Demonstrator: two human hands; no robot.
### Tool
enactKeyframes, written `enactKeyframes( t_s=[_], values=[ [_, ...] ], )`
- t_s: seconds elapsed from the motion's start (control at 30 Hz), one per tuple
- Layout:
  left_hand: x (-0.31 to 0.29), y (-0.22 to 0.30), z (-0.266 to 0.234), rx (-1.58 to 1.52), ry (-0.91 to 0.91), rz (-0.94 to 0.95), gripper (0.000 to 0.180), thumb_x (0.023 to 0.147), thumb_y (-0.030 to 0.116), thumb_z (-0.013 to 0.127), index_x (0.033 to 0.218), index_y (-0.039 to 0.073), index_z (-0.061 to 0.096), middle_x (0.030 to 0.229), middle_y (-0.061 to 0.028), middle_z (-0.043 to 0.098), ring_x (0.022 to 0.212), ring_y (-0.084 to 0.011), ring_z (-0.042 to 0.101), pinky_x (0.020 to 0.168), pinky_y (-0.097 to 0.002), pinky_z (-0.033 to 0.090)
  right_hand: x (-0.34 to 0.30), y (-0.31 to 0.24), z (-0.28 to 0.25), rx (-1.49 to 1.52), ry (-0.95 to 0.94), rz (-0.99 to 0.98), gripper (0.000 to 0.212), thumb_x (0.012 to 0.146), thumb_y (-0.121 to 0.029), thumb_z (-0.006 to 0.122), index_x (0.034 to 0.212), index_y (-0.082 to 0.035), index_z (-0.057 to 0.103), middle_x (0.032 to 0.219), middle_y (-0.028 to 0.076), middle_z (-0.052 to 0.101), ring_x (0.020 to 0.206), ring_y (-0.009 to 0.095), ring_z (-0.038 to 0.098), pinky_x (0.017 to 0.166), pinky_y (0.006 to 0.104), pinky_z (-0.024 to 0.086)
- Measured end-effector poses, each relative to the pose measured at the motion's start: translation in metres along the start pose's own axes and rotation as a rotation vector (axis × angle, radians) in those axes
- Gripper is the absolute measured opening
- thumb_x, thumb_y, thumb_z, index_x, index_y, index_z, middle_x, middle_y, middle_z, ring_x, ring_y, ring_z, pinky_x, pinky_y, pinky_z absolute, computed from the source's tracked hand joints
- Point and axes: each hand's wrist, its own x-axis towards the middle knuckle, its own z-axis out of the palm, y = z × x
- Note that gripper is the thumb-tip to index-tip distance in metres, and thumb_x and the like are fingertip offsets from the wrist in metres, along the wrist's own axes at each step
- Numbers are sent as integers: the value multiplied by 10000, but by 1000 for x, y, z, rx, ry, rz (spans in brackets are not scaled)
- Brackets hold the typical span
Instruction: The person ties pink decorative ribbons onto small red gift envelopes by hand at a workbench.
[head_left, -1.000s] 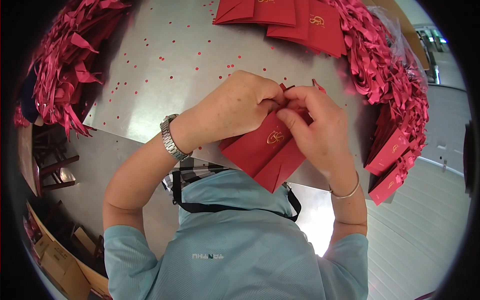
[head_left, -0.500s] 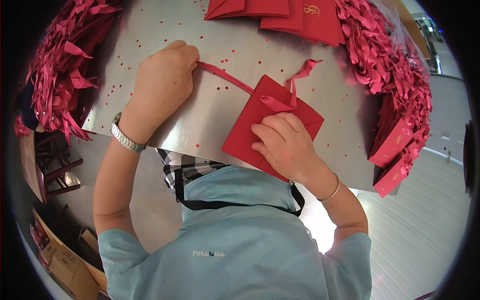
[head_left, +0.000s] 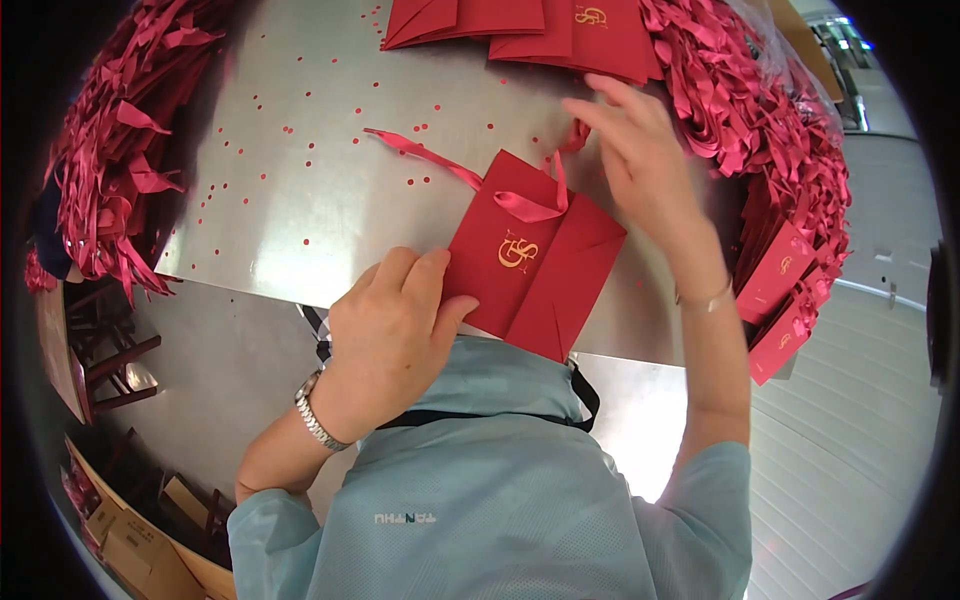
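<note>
A flat red paper gift bag (head_left: pixel 575 290) with a gold emblem lies tilted at the near edge of the metal table. My left hand (head_left: pixel 385 325) grips its left edge, thumb at the near corner and fingers higher up; their undersides are hidden. A pink ribbon (head_left: pixel 425 152) runs from the bag's upper edge, one tail stretched left on the table. Its loop (head_left: pixel 530 207) rests over the bag, and another tail rises toward my right hand (head_left: pixel 640 150). That hand hovers beyond the bag's right side, fingers apart, close to this tail and holding nothing visible.
More red bags (head_left: pixel 570 35) are stacked at the far side. Heaps of ribboned bags line the left (head_left: pixel 130 150) and right (head_left: pixel 720 110). Small red paper dots (head_left: pixel 310 146) are scattered over the metal table (head_left: pixel 270 230). Cardboard boxes (head_left: pixel 140 550) stand at lower left.
My left hand has let go of the ribbon's left tail and come down to the bag's left edge. My right hand has lifted off the bag and moved up and right.
</note>
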Motion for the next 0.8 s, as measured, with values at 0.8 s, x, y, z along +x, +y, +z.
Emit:
enactKeyframes(
  t_s=[0.8],
  values=[
    [52,-30,-14,-248,-181,-179,189,739,51,706,912,-12,663,737,-116,611,652,-218,580,623,-340,473,-84,-77,-98,1517,75,447,348,711,-97,623,1020,56,673,910,197,687,609,216,667,653,367,557]
  ],
)
